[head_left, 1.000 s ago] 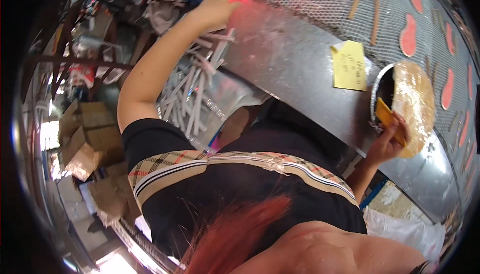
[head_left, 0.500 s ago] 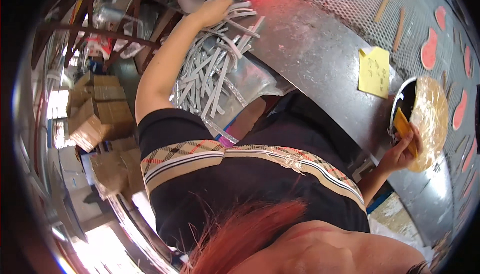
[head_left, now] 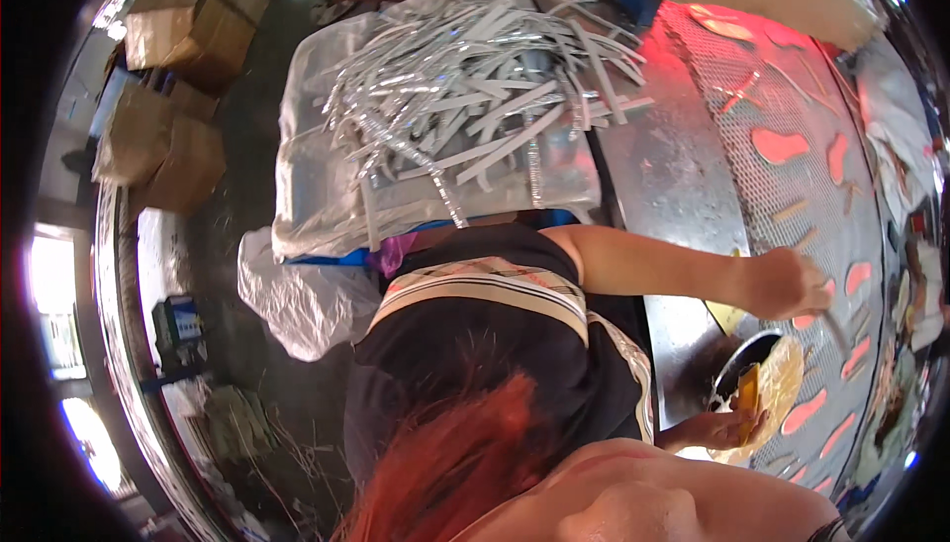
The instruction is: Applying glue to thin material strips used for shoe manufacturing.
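Observation:
My left arm crosses over a conveyor of metal mesh (head_left: 782, 186). My left hand (head_left: 790, 283) is closed, with a narrow grey strip (head_left: 837, 332) at its fingertips; motion smears the detail. Pink-lit, sole-shaped pieces (head_left: 780, 145) and thin strips lie on the mesh around it. Low at the right, my right hand (head_left: 717, 430) grips a flat yellow tool (head_left: 749, 398), whose exact kind I cannot make out. The tool is at a round container (head_left: 727, 369) with a dark inside, partly covered by a shiny tan sheet (head_left: 782, 384).
A heap of grey and silvery strips (head_left: 465, 97) lies on a plastic-covered surface (head_left: 317, 196) before me. Between heap and mesh runs a metal tabletop (head_left: 653, 166), with a yellow note (head_left: 727, 316) partly under my arm. Cardboard boxes (head_left: 183, 32) stand at the left; a white plastic bag (head_left: 302, 295) hangs nearby.
My left hand has moved from the strip heap across to the mesh at the right. My body and view have turned. The right hand still grips the yellow tool at the container.

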The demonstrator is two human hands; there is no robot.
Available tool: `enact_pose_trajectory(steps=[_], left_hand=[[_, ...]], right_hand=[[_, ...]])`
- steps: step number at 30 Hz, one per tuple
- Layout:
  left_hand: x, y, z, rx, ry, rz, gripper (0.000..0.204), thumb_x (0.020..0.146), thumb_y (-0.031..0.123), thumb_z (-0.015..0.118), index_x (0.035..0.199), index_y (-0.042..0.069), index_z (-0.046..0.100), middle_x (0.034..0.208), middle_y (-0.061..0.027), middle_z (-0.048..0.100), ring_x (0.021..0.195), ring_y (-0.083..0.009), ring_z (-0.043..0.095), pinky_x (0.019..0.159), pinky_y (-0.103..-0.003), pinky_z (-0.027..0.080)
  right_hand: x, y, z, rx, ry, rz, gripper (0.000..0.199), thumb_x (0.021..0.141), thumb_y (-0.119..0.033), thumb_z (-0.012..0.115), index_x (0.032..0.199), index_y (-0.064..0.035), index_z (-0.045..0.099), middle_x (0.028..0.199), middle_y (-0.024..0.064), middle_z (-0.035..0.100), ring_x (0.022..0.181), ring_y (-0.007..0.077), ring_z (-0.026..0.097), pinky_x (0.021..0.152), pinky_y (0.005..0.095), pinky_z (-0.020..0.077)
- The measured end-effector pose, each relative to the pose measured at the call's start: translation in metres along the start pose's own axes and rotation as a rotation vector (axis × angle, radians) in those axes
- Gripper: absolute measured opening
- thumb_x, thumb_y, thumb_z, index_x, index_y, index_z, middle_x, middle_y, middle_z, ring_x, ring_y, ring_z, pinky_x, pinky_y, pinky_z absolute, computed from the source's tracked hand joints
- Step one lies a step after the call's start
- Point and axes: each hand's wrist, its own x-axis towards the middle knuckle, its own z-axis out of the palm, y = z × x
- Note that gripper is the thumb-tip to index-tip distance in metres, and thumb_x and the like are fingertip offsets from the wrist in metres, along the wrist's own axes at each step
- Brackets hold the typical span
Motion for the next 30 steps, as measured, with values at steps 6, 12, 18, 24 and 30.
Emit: enact_pose_trajectory(steps=[6, 12, 18, 24, 30], left_hand=[[-0.039, -0.006, -0.026, -0.117, -0.348, -0.261, 0.015, 0.086, 0.016, 0.055, 0.093, 0.004, 0.059, 0.081, -0.0154, 0.06, 0.08, -0.0333, 0.061, 0.069, -0.043, 0.048], [-0.041, -0.014, -0.04, -0.458, -0.52, -0.614, 0.019, 0.09, 0.014, 0.056, 0.095, -0.003, 0.063, 0.078, -0.0136, 0.061, 0.068, -0.0233, 0.058, 0.062, -0.034, 0.045], [-0.046, -0.004, -0.027, -0.598, -0.674, -0.748, 0.017, 0.088, 0.013, 0.062, 0.091, -0.003, 0.066, 0.068, -0.0057, 0.061, 0.061, -0.0078, 0.052, 0.055, -0.025, 0.041], [-0.064, -0.017, -0.021, -0.564, -0.627, -0.834, 0.017, 0.081, 0.014, 0.069, 0.082, -0.003, 0.067, 0.063, -0.0061, 0.059, 0.056, -0.0072, 0.05, 0.051, -0.025, 0.038], [-0.062, -0.014, -0.014, -0.361, -0.76, -0.78, 0.025, 0.076, 0.023, 0.074, 0.075, -0.002, 0.068, 0.061, -0.0094, 0.061, 0.052, -0.0119, 0.055, 0.051, -0.027, 0.041]], right_hand=[[0.003, 0.003, 0.003, -0.051, -0.31, 0.282, 0.022, 0.097, -0.016, 0.052, 0.11, 0.0002, 0.058, 0.107, 0.0124, 0.062, 0.091, 0.0186, 0.06, 0.073, 0.0274, 0.0499], [0.008, -0.011, 0.006, -0.017, -0.098, 0.251, 0.02, 0.096, -0.01, 0.051, 0.113, -0.0003, 0.054, 0.106, 0.0115, 0.062, 0.081, 0.0123, 0.06, 0.064, 0.02, 0.0478], [0.005, -0.022, -0.001, -0.02, -0.063, 0.441, 0.016, 0.093, -0.006, 0.057, 0.108, 0.0, 0.058, 0.098, 0.0083, 0.063, 0.072, 0.0088, 0.058, 0.061, 0.0201, 0.0469], [0.013, -0.023, -0.008, 0.109, -0.176, 0.501, 0.012, 0.091, -0.004, 0.059, 0.102, -0.0022, 0.058, 0.099, 0.0068, 0.063, 0.073, 0.0071, 0.057, 0.064, 0.0193, 0.047], [0.018, -0.025, -0.002, 0.308, 0.095, 0.552, 0.011, 0.09, -0.002, 0.058, 0.101, -0.0024, 0.055, 0.101, 0.0067, 0.062, 0.073, 0.0057, 0.055, 0.061, 0.0184, 0.0456]])
